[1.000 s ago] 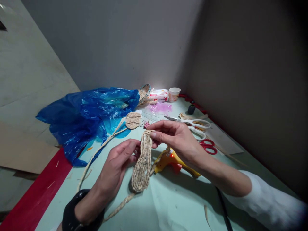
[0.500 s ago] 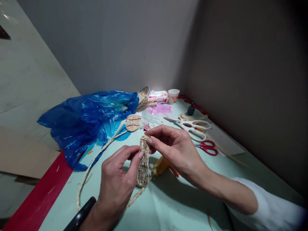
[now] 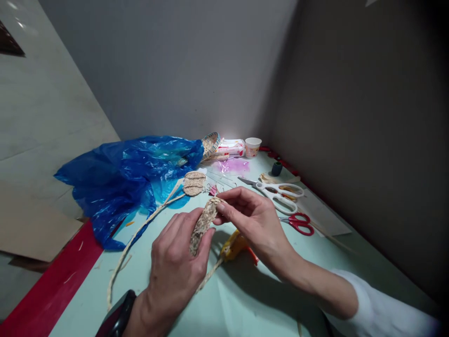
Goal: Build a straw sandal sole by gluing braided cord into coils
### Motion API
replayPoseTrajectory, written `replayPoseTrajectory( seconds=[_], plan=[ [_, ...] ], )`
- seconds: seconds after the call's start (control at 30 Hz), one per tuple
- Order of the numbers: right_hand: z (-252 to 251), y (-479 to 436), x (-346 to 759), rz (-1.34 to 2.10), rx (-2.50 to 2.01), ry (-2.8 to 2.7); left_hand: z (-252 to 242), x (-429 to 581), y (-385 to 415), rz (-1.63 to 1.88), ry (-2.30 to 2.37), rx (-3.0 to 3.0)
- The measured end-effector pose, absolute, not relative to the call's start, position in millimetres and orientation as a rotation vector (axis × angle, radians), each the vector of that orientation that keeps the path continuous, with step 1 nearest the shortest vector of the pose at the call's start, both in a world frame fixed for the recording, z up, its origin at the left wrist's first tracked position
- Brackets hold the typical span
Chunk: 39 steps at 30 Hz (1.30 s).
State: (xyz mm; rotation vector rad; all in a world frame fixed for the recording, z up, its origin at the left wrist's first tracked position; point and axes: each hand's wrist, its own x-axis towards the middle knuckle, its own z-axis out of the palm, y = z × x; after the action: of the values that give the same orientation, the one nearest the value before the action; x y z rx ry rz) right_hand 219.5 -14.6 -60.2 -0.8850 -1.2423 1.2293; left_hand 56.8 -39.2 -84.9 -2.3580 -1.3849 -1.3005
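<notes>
Both my hands hold a small oval piece of braided straw [image 3: 203,223] above the pale green table [image 3: 252,299]. My left hand [image 3: 175,271] cups its lower end, fingers wrapped around it. My right hand [image 3: 254,217] pinches its upper end between thumb and fingers. A braided straw tail [image 3: 208,276] hangs from the piece down to the table. A long straw braid [image 3: 140,229] curves across the table to the left. A yellow glue gun [image 3: 233,245] lies under my right hand, partly hidden.
A crumpled blue plastic bag [image 3: 122,173] lies at the left. A second woven oval [image 3: 194,182] sits behind my hands. White scissors [image 3: 280,192] and red scissors [image 3: 298,223] lie at the right. A woven basket [image 3: 210,142], a packet [image 3: 229,148], a cup [image 3: 252,146] stand by the wall.
The straw piece has turned from face-on to nearly edge-on and tilted. My left hand has closed further around its lower end, and both hands have shifted slightly left.
</notes>
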Motion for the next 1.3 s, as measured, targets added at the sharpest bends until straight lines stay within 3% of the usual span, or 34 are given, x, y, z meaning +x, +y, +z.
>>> replayPoseTrajectory(
  seconds=[0.2, 0.4, 1.3],
  plan=[
    [-61.5, -6.8, 244.2, 0.888, -1.020, -1.748, -83.6, 47.0, -33.2, -1.273, -1.291, -2.384],
    [-52.8, -5.9, 260.5, 0.333, -0.719, -2.402, -77.9, 46.0, -34.1, -1.206, -1.207, -2.516],
    [-61.3, -10.6, 257.8, 0.358, -0.670, -2.463, -78.4, 41.2, -32.2, -1.205, -1.123, -2.635]
  ],
)
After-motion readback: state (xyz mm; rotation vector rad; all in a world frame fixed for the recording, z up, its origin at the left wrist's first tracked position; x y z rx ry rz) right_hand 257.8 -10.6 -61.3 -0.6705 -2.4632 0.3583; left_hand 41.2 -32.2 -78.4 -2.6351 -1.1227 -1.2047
